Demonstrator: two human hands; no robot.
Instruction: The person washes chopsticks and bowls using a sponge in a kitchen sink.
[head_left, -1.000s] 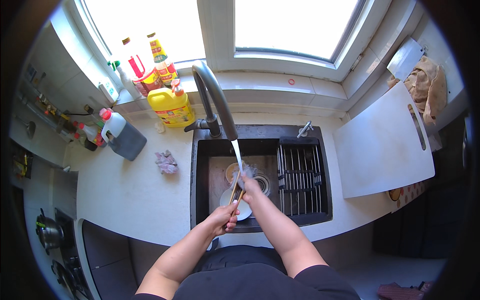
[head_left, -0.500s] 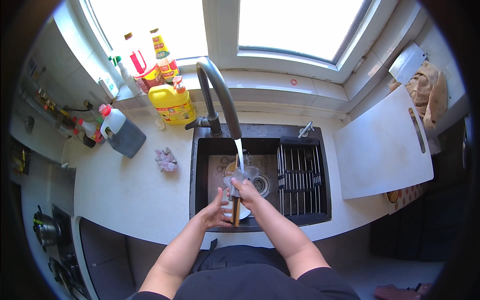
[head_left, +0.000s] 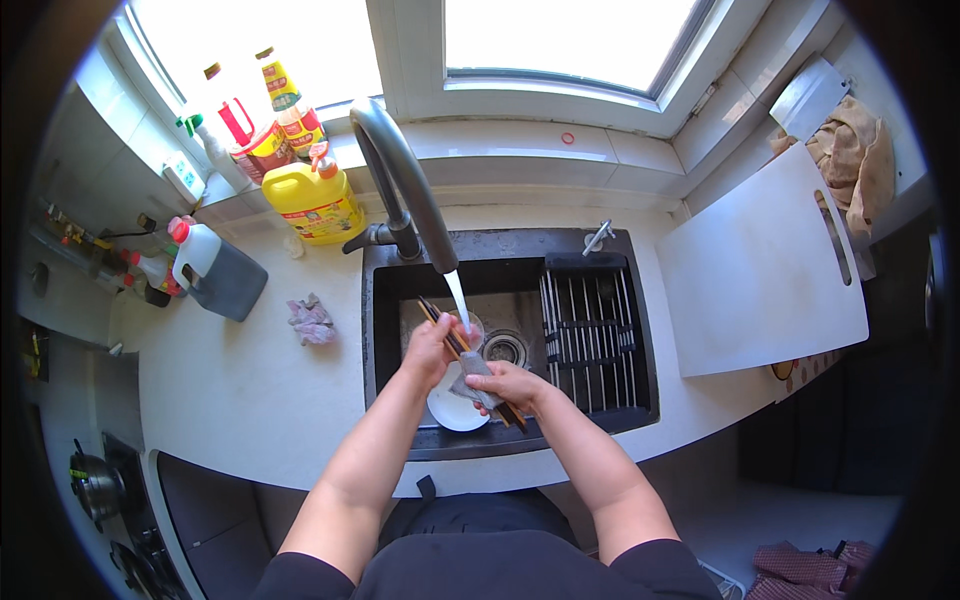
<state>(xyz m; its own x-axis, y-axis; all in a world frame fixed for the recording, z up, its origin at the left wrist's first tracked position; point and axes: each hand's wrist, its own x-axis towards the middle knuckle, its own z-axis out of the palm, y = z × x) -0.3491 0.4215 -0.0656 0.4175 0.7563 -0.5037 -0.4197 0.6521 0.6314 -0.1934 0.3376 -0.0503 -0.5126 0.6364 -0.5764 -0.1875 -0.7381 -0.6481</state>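
Over the black sink (head_left: 372, 330), my left hand (head_left: 427, 350) is closed around the far part of a bundle of chopsticks (head_left: 514, 417), brown and dark, held on a slant. My right hand (head_left: 508, 384) grips a grey cloth (head_left: 477, 366) wrapped about their nearer part. Running water (head_left: 458, 300) falls from the tall grey faucet (head_left: 415, 190) beside the far ends. Below my hands a white dish (head_left: 455, 413) lies in the basin, partly hidden by the cloth and chopsticks.
A metal drying rack (head_left: 590, 345) covers the sink's right side. Left on the counter lie a crumpled pinkish cloth (head_left: 311, 320), a yellow jug (head_left: 315, 205) and a jug of dark liquid (head_left: 225, 272). A white cutting board (head_left: 760, 270) stands at right.
My left hand has gone from open beside the chopsticks to gripping their far part. The chopsticks have tilted from nearly upright in view to slanting, and the right hand has moved nearer me with the cloth.
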